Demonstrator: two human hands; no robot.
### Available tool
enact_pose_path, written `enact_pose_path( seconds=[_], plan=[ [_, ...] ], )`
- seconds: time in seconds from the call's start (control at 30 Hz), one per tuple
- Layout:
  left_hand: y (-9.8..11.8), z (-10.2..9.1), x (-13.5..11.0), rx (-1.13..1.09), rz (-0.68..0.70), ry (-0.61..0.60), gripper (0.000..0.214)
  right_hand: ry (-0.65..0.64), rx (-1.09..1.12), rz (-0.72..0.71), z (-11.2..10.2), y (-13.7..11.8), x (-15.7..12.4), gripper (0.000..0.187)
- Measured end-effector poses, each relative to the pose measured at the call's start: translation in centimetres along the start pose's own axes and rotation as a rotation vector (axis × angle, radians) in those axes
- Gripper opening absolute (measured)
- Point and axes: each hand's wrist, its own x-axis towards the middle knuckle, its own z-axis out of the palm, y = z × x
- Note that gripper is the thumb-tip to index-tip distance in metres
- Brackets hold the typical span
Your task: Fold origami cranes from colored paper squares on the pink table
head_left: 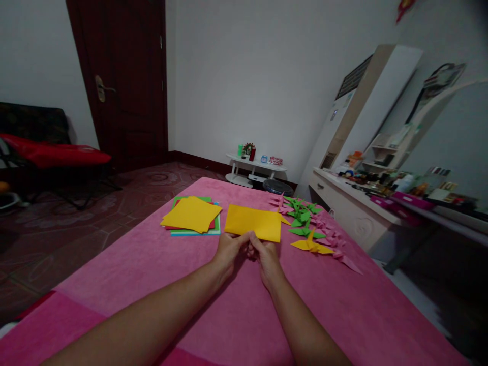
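Observation:
A yellow sheet of origami paper (253, 221), rectangular in outline, is held up over the pink cloth (213, 315). My left hand (231, 249) pinches its lower edge near the middle. Right beside it, my right hand (265, 251) grips the same edge, and the two thumbs meet there. Fingers behind the paper are partly hidden. To the left lies a stack of coloured paper (190, 214), yellow on top with red, green and blue edges showing. Right of my hands sit folded paper cranes: a yellow crane (312, 246), several green cranes (301, 216) and several pink cranes (330, 231).
Along the right stands a white dresser (343, 203) crowded with small items, beside a tall air conditioner (366, 96). A low white stand (255, 163) is against the far wall. At the left are a red folding chair (57, 152) and a dark door (122, 76).

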Motion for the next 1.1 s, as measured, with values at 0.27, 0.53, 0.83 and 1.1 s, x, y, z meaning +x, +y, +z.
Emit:
enact_pose_path(
  seconds=[0.27, 0.53, 0.83, 1.1],
  plan=[
    [1.6, 1.0, -0.9, 0.121, 0.044, 0.172, 0.028, 0.124, 0.040, -0.113, -1.0, 0.2, 0.6, 0.034],
    [1.7, -1.3, 0.9, 0.408, 0.148, 0.154, 0.039, 0.230, 0.051, -0.141, -2.1, -0.2, 0.9, 0.035],
    [1.9, -1.4, 1.0, 0.429, 0.147, 0.099, 0.041, 0.326, -0.015, -0.245, -3.0, -0.4, 1.1, 0.034],
    [2.3, -2.4, 1.8, 0.409, 0.169, 0.138, 0.042, 0.344, 0.002, -0.256, -4.3, -0.8, 1.2, 0.028]
  ],
)
